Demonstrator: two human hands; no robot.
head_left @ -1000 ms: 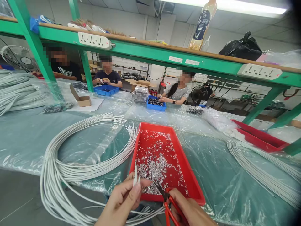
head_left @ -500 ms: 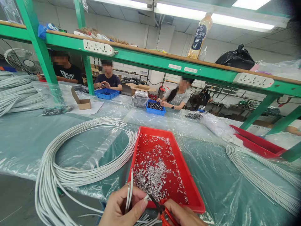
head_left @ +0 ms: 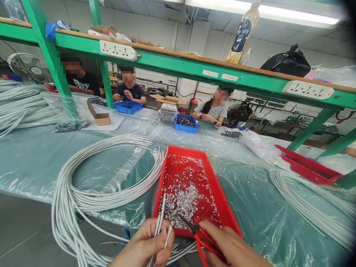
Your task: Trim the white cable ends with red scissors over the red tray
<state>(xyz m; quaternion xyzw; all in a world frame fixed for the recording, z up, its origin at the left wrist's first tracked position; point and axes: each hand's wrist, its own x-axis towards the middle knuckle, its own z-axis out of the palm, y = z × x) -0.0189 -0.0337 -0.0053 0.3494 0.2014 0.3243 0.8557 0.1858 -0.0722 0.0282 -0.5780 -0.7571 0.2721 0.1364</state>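
Several white cable ends (head_left: 160,221) stick up from my left hand (head_left: 151,243), which is closed around them at the bottom middle. In my right hand (head_left: 226,241) is a pair of scissors (head_left: 201,239) with red handles and dark blades. The blades point left over the near edge of a red tray (head_left: 219,189), a short way from the cable ends. Small silvery scraps (head_left: 183,204) lie in the tray, thickest in its near left part. A large coil of white cable (head_left: 65,193) lies left of the tray and hangs over the table edge.
Another white cable coil (head_left: 306,207) lies at the right, near a second red tray (head_left: 311,167). More cable (head_left: 25,107) is piled far left. A green shelf frame (head_left: 172,63) crosses above the table. Behind it, several people sit by blue trays (head_left: 185,128).
The scissors have moved right, away from the cable end held in my left fingers. My left hand has shifted slightly right. The view has tilted down a little.
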